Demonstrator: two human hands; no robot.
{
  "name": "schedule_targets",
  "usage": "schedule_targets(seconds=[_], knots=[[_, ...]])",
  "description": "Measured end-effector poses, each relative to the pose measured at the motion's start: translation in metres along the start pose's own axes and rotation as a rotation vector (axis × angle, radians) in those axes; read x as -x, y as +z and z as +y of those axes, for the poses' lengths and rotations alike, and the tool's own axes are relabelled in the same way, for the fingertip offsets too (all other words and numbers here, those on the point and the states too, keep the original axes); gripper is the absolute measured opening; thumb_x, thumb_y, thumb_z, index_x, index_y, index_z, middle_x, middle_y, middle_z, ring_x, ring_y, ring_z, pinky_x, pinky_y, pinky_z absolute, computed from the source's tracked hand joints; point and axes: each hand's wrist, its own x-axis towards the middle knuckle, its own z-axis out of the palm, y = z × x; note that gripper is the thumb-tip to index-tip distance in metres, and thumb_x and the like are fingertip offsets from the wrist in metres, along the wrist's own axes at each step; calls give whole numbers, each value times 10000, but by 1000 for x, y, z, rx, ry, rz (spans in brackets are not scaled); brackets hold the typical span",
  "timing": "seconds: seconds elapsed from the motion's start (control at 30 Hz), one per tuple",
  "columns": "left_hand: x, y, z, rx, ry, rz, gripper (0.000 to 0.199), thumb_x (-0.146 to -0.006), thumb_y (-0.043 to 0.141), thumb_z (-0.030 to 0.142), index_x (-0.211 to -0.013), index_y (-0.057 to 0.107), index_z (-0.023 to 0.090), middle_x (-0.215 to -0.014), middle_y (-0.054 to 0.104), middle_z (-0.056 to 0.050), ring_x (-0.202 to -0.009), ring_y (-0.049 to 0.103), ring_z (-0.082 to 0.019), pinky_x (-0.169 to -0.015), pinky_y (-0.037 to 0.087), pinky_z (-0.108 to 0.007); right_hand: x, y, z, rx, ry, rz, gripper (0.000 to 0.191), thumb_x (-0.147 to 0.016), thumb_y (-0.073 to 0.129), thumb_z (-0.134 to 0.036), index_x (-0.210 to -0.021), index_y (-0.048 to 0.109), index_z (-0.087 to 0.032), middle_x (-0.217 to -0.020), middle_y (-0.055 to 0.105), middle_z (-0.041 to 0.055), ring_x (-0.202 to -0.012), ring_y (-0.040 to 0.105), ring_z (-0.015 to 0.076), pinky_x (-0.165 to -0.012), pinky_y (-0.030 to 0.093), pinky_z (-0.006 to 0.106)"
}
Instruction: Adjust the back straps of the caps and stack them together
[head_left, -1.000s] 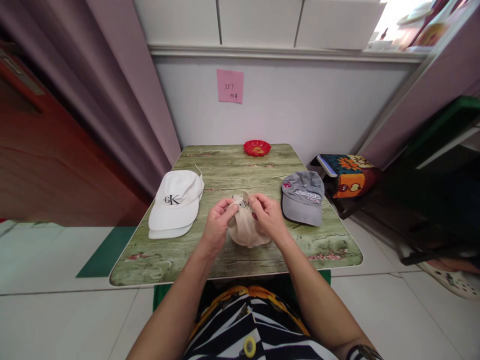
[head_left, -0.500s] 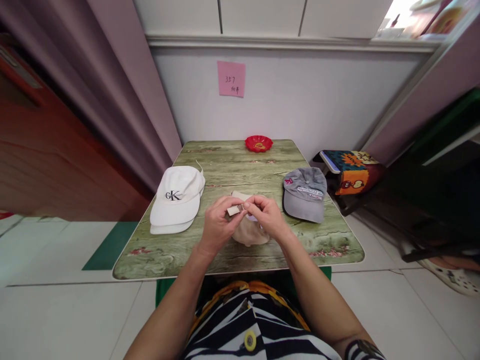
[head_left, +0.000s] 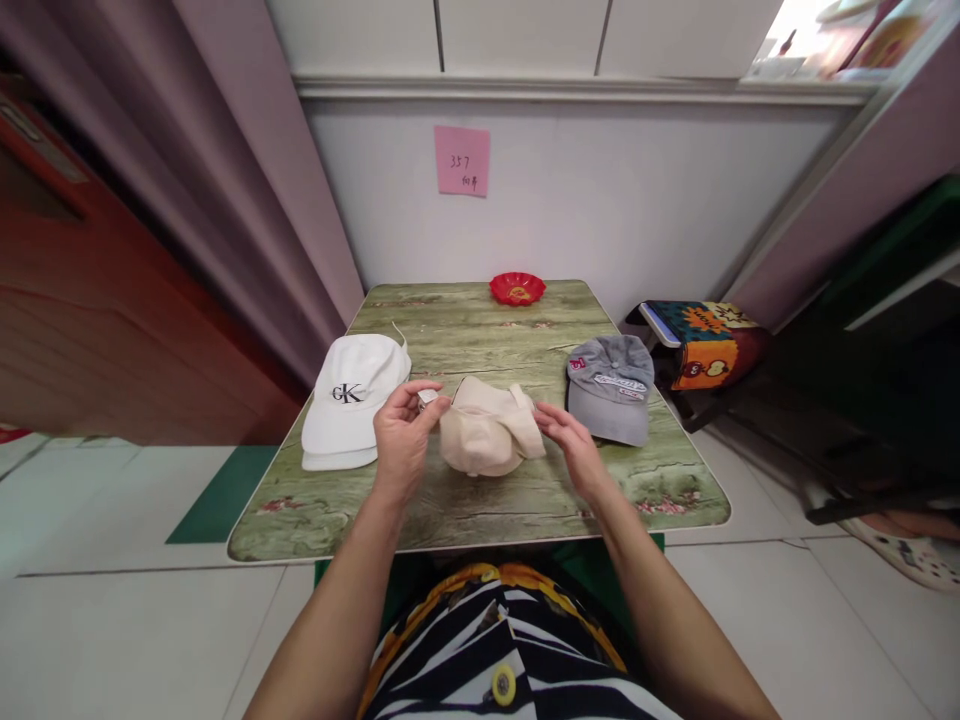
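A beige cap [head_left: 484, 435] rests in the middle of the wood-patterned table, its crown turned toward me. My left hand [head_left: 405, 425] is at the cap's left side, thumb and fingers closed on a small pale strap end [head_left: 427, 398] that looks to have a metal buckle. To the cap's right, my right hand [head_left: 574, 440] has its fingers stretched out, the tips at the edge of the cap. Whether they press on it is hard to see. A white cap [head_left: 352, 395] with black letters lies left, and a grey cap [head_left: 615, 390] with patches lies right.
A red scalloped dish [head_left: 517, 289] stands at the table's [head_left: 457, 320] far edge. Behind it is a wall with a pink note [head_left: 461, 160]. A stool with a colourful cover [head_left: 705, 345] is at the right, and a person's shoe [head_left: 904, 550] shows at the lower right.
My hands have moved apart from their meeting point over the beige cap, left hand leftward with the strap end, right hand rightward with fingers opened. More of the cap now shows between them.
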Motion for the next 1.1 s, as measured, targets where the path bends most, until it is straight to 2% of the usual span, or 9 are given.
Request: schedule_targets(seconds=[0.13, 0.27, 0.4, 0.5, 0.67, 0.8, 0.87, 0.97, 1.1], knots=[[0, 5, 6, 101, -39, 8, 231, -713, 783, 308, -898, 675, 222, -520, 406, 86, -473, 395, -74, -495, 328, -200, 14, -6, -1, 423, -243, -248, 646, -771, 681, -390, -1380, 523, -241, -1455, 514, 118, -1383, 424, 298, -1149, 286, 516], [0, 8, 19, 248, -109, -19, 262, -693, 812, 305, -883, 668, 197, -544, 497, 76, -460, 419, -54, -473, 332, -174, 7, 4, -6, 703, -381, -197, 330, -811, 689, -368, -1111, 722, -235, -1288, 654, 90, -1310, 498, 339, -1153, 210, 590], [-11, -7, 31, 404, -107, -96, 466, -669, 843, 392, -1042, 679, 164, -729, 668, 3, -591, 589, -84, -586, 468, -186, 5, 18, -27, 367, -327, -171, 236, -874, 632, -391, -922, 764, -202, -855, 756, 11, -819, 698, 230, -829, 545, 379], [-11, -21, 26, 496, -150, -206, 725, -688, 756, 615, -1230, 620, 153, -1001, 727, -103, -902, 682, -194, -832, 532, -303, 7, 32, -57, 21, -259, 68, 265, -825, 699, -427, -928, 756, -190, -831, 756, 3, -709, 679, 182, -652, 550, 282], [40, -28, -6, 516, -660, -450, 666, -732, 691, 656, -1175, 676, 160, -1020, 754, -121, -1106, 643, -333, -943, 499, -430, 5, 60, -96, -385, -197, 348, 363, -809, 705, -469, -1072, 702, -218, -1003, 760, 26, -862, 717, 181, -791, 580, 322], [88, -30, -10, 787, -916, -533, 838, -667, 543, 851, -1079, 717, 142, -1056, 745, -148, -1119, 636, -357, -937, 514, -458, -2, 60, -81, -496, -106, 462, 393, -803, 714, -419, -1143, 668, -228, -1064, 753, 21, -933, 719, 178, -854, 585, 333], [102, -31, -2, 849, -875, -471, 715, -667, 674, 745, -1057, 716, 147, -1043, 749, -127, -1023, 681, -314, -859, 561, -403, -6, 54, -62, -531, 15, 522, 341, -798, 718, -364, -1097, 680, -204, -1016, 765, 24, -904, 726, 180, -824, 599, 322], [107, -28, 11, 752, -798, -324, 354, -721, 812, 308, -1020, 708, 149, -991, 758, -88, -837, 715, -214, -718, 593, -292, -7, 47, -35, -572, 220, 539, 201, -818, 688, -269, -1002, 691, -187, -891, 775, 17, -827, 732, 165, -780, 610, 280], [67, -25, 25, 570, -707, -199, 234, -789, 725, 178, -1007, 692, 100, -1020, 747, -130, -822, 714, -203, -697, 610, -274, 3, 44, -24, -666, 417, 281, 156, -924, 559, -265, -933, 688, -178, -897, 771, 60, -824, 734, 148, -768, 608, 246]])
